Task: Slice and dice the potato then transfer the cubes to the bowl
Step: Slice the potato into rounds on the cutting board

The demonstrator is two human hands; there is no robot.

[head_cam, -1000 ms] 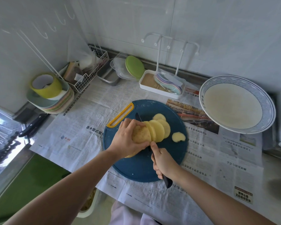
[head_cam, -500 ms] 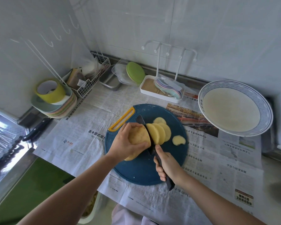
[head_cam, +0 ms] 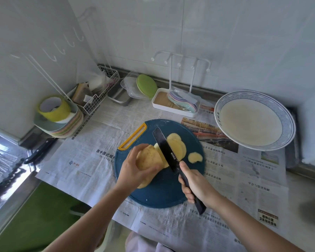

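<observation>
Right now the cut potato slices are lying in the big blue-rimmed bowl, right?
Not quite. The head view shows the pale yellow potato slices lying on the round dark blue cutting board; no slices show in the big blue-rimmed white bowl.

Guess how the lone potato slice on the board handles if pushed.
The lone slice lies flat on the blue board, so it likely slides, not rolls. It looks thin, so probably light and stiff, though it may snap under a hard pinch. Fresh-cut faces may make it cling or slip.
</observation>
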